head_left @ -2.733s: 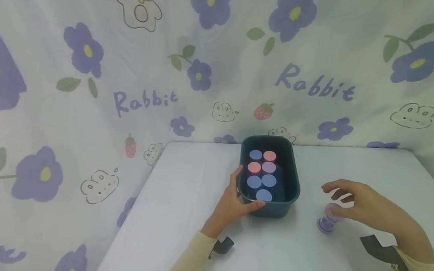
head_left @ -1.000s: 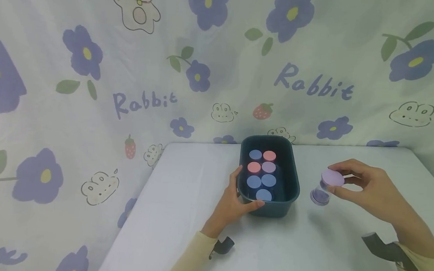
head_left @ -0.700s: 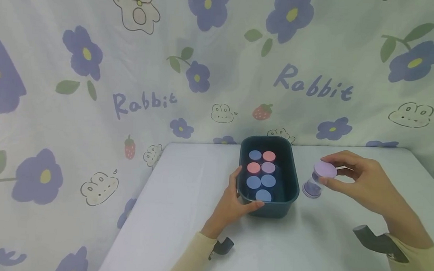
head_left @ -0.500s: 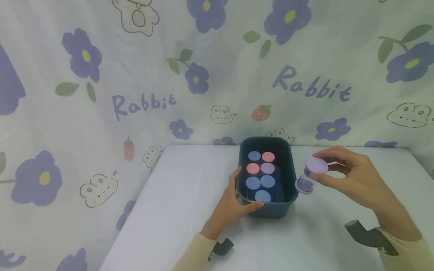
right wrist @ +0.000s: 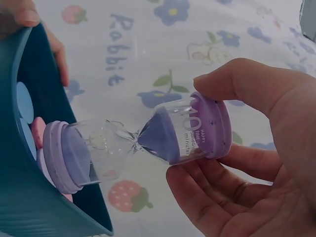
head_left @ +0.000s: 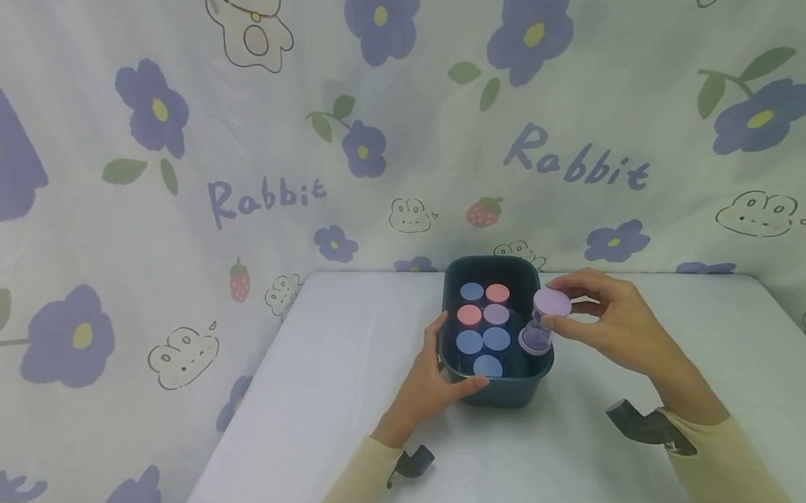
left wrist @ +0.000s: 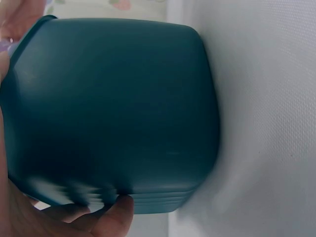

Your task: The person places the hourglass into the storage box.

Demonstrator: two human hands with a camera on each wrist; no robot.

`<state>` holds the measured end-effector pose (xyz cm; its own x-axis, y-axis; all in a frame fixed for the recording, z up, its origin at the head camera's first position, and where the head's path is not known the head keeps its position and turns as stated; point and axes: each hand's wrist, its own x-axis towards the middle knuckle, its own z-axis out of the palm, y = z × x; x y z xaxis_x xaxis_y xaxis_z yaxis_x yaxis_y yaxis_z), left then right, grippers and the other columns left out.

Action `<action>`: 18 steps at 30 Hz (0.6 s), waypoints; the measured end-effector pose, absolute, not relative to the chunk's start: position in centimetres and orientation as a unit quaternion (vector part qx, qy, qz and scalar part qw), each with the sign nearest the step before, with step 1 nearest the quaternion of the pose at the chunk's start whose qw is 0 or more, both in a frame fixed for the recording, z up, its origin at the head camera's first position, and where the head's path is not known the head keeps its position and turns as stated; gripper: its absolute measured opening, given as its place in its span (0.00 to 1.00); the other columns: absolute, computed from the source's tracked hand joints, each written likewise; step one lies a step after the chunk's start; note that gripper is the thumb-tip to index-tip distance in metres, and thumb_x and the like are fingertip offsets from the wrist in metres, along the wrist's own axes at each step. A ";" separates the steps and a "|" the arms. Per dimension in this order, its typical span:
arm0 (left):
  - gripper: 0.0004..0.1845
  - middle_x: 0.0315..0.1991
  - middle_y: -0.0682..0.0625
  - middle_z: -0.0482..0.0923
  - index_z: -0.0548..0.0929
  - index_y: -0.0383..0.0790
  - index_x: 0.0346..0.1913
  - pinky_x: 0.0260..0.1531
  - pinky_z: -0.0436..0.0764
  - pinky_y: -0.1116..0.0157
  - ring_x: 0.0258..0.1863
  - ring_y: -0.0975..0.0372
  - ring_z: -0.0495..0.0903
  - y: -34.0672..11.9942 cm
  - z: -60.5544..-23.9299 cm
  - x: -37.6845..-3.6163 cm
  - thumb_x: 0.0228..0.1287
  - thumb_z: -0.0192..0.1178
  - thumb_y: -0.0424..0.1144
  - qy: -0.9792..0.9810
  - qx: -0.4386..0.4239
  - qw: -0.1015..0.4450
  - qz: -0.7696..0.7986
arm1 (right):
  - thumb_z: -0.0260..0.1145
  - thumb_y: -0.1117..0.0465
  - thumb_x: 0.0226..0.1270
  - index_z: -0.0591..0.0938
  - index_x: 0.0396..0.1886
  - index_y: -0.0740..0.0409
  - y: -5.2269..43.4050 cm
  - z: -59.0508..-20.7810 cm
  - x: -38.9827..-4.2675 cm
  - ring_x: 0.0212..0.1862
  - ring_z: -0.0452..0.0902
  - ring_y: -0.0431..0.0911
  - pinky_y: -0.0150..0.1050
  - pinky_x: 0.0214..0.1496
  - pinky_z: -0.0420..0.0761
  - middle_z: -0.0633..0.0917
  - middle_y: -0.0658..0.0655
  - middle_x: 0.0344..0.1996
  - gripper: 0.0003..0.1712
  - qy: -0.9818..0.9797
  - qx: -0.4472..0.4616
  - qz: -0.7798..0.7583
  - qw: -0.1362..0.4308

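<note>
A purple-capped hourglass [right wrist: 168,133] with purple sand hangs tilted from my right hand [head_left: 609,320], pinched by thumb and fingers round its upper cap. Its lower cap [head_left: 536,340] is over the right side of a dark teal bin [head_left: 508,391], at rim height in the right wrist view. My left hand [head_left: 431,380] grips the bin's near left corner, thumb over the front rim and fingers along the left wall. Inside the bin stand several hourglasses with round caps: blue [head_left: 488,365], pink [head_left: 469,314] and purple [head_left: 496,314].
The bin stands on a white table [head_left: 342,399] near its back edge. Behind hangs a curtain [head_left: 246,125] printed with flowers and rabbits. Dark wrist mounts [head_left: 648,427] sit on both sleeves. In the bin, the strip along the right wall holds no caps.
My right hand has lifted the purple hourglass off the table and carried it left, over the bin's right side. The left hand has kept its grip on the bin.
</note>
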<state>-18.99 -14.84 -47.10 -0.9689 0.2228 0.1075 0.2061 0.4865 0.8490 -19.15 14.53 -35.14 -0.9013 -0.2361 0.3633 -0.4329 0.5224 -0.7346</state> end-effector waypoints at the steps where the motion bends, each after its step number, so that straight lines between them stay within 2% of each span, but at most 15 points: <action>1: 0.62 0.83 0.54 0.56 0.43 0.70 0.81 0.72 0.69 0.37 0.79 0.51 0.64 -14.8 -47.1 -19.0 0.50 0.72 0.72 0.862 0.125 0.009 0.491 | 0.79 0.59 0.61 0.83 0.60 0.58 14.4 -35.2 -19.3 0.50 0.77 0.29 0.10 0.53 0.73 0.84 0.60 0.57 0.28 -0.865 0.193 0.450 0.107; 6: 0.62 0.83 0.54 0.55 0.43 0.69 0.81 0.72 0.69 0.37 0.80 0.51 0.63 -14.8 -47.1 -19.0 0.50 0.72 0.72 0.863 0.126 0.010 0.490 | 0.79 0.58 0.61 0.82 0.60 0.58 13.8 -35.3 -19.6 0.55 0.81 0.47 0.12 0.54 0.75 0.83 0.59 0.58 0.28 -0.866 0.201 0.450 0.084; 8: 0.63 0.83 0.54 0.55 0.43 0.68 0.81 0.73 0.69 0.37 0.80 0.52 0.63 -14.8 -47.1 -19.0 0.50 0.71 0.73 0.863 0.126 0.009 0.488 | 0.79 0.58 0.61 0.82 0.60 0.58 13.5 -35.3 -19.8 0.56 0.81 0.51 0.20 0.57 0.81 0.82 0.58 0.57 0.28 -0.866 0.210 0.448 0.071; 10: 0.63 0.83 0.55 0.56 0.43 0.68 0.81 0.73 0.68 0.38 0.80 0.52 0.63 -14.8 -47.1 -19.0 0.49 0.71 0.73 0.865 0.126 0.008 0.486 | 0.79 0.58 0.61 0.82 0.59 0.59 13.2 -35.5 -19.9 0.56 0.81 0.53 0.32 0.59 0.86 0.83 0.58 0.56 0.28 -0.869 0.218 0.440 0.057; 13: 0.62 0.83 0.56 0.56 0.42 0.70 0.81 0.73 0.69 0.39 0.79 0.53 0.63 -14.8 -47.2 -19.0 0.49 0.71 0.73 0.864 0.126 0.009 0.487 | 0.79 0.58 0.61 0.81 0.59 0.60 12.8 -35.8 -20.1 0.56 0.80 0.52 0.51 0.61 0.86 0.83 0.58 0.53 0.28 -0.877 0.226 0.423 0.032; 16: 0.62 0.83 0.54 0.56 0.41 0.71 0.81 0.73 0.69 0.39 0.79 0.53 0.63 -14.8 -47.3 -19.0 0.50 0.71 0.72 0.863 0.129 0.010 0.488 | 0.79 0.58 0.60 0.81 0.58 0.59 12.4 -35.9 -20.2 0.53 0.80 0.50 0.53 0.60 0.87 0.84 0.56 0.51 0.28 -0.888 0.228 0.399 0.003; 18: 0.62 0.83 0.53 0.56 0.41 0.71 0.81 0.73 0.69 0.38 0.79 0.53 0.64 -14.8 -47.3 -19.0 0.50 0.71 0.72 0.863 0.131 0.010 0.488 | 0.79 0.58 0.60 0.81 0.57 0.59 12.1 -35.9 -20.4 0.50 0.80 0.48 0.50 0.57 0.89 0.84 0.55 0.48 0.27 -0.894 0.233 0.383 -0.013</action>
